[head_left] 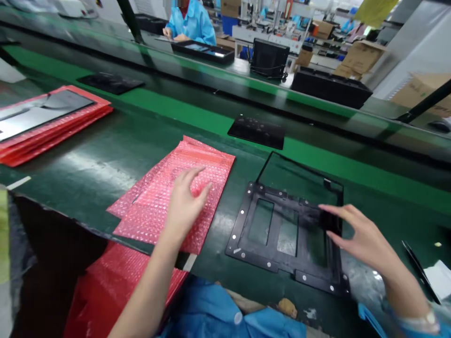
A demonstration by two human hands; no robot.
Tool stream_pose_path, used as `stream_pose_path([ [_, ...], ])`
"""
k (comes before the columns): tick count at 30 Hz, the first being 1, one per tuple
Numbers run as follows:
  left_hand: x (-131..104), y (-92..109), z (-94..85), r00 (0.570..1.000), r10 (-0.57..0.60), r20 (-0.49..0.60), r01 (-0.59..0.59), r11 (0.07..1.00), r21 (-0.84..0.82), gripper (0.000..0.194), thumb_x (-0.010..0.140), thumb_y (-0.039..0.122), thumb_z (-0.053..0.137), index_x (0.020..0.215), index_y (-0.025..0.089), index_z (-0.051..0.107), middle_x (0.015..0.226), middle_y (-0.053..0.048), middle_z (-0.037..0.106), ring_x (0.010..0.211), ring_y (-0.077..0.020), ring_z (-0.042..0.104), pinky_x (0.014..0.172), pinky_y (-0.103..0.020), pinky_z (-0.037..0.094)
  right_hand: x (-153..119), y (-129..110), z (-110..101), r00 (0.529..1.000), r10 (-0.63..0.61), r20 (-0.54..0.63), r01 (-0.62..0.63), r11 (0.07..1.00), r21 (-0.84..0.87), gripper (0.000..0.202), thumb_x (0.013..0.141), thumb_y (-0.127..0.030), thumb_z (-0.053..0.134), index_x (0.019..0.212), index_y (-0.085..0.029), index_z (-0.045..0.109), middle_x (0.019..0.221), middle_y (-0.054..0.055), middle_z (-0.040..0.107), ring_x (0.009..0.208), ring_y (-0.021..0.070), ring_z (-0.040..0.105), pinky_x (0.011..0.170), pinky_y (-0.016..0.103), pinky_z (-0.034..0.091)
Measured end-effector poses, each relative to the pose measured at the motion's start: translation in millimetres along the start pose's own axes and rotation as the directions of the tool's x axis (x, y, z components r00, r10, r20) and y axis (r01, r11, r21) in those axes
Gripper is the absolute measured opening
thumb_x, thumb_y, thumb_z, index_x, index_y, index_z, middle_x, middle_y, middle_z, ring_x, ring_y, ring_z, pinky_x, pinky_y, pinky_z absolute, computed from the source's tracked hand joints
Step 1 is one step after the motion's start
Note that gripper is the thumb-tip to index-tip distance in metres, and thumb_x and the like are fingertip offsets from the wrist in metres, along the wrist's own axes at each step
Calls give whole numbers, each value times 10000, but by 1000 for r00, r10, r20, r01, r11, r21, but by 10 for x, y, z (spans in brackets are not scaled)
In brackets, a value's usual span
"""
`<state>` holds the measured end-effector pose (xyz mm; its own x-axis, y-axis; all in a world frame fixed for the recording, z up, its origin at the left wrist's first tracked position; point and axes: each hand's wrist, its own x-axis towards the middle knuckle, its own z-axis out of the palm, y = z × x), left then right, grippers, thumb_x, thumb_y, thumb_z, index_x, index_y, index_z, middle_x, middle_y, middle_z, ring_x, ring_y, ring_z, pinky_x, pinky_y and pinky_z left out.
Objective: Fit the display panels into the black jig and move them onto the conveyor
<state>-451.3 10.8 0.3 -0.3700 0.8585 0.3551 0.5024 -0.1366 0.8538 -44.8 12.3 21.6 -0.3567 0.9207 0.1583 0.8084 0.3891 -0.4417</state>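
My left hand (188, 199) is over the pink bubble-wrap bags (151, 218), its thumb and fingers apart with nothing between them. To the right, a black frame (269, 263) with rectangular openings and round light spots lies on the green table. A thin black rim (299, 164) rises behind its far edge. My right hand (347, 225) is at the frame's right side, thumb and fingers spread, close to a small dark patch by the rim. Whether its fingertips touch the frame cannot be made out.
Red bags with a grey panel (63, 108) are stacked at the left. Dark flat panels (259, 131) lie on the green strip beyond. More red wrap (116, 281) hangs below the table edge. A black pen (419, 270) is at the right. A person in blue (193, 21) sits opposite.
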Motion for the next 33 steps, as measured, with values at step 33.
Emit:
stream_pose_path([
  [33,-976,-1171,-1049,698,-242,-674,535,802,267,235,987,308,521,1163,172,597,1107,-81,623,1088,-259,611,936,-476,520,-286,26,205,938,-137,-318,47,960,-276,409,1000,-522,477,1050,-212,740,892,18,782,493,100,610,472,249,432],
])
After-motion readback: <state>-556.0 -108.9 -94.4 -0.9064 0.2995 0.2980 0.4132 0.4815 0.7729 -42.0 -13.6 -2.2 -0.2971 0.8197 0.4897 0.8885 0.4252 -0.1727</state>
